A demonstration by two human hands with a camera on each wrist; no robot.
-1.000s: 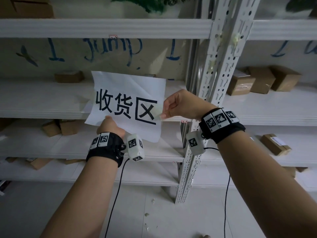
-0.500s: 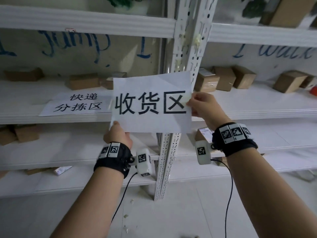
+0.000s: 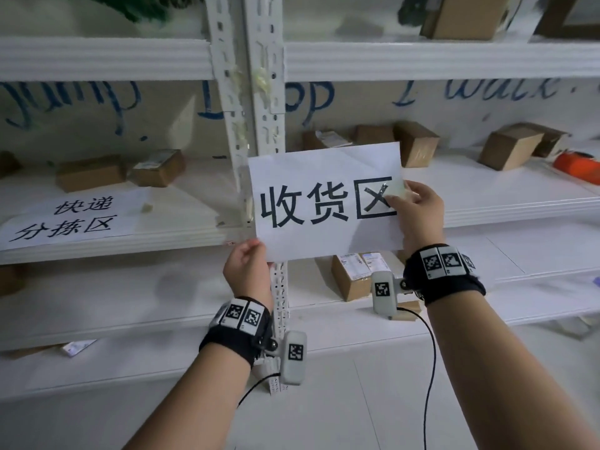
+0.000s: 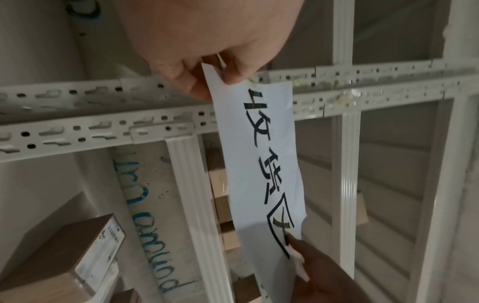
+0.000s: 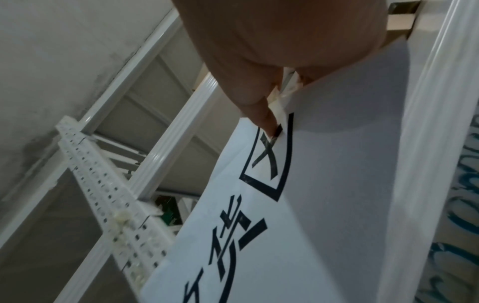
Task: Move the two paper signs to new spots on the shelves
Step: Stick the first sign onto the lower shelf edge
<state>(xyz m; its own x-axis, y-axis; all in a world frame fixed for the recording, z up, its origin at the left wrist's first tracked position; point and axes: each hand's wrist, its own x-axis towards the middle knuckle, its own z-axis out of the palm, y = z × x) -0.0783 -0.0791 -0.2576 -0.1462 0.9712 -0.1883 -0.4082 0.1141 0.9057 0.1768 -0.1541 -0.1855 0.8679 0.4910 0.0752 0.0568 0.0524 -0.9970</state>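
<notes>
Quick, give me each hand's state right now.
Left hand: pinches the lower left corner of the held paper sign.
Right hand: pinches the sign's right edge.

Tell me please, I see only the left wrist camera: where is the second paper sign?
Observer: The second sign lies flat on the left shelf, to the left of the upright post.
Operator: And the sign in my hands, is it before the left bay or the right one?
Observer: The held sign is in front of the right bay; only its left edge overlaps the post.
Operator: Is the shelf behind it free?
Observer: Not fully. Cardboard boxes stand at the back of the right shelf, and an orange object lies at its far right.
</notes>
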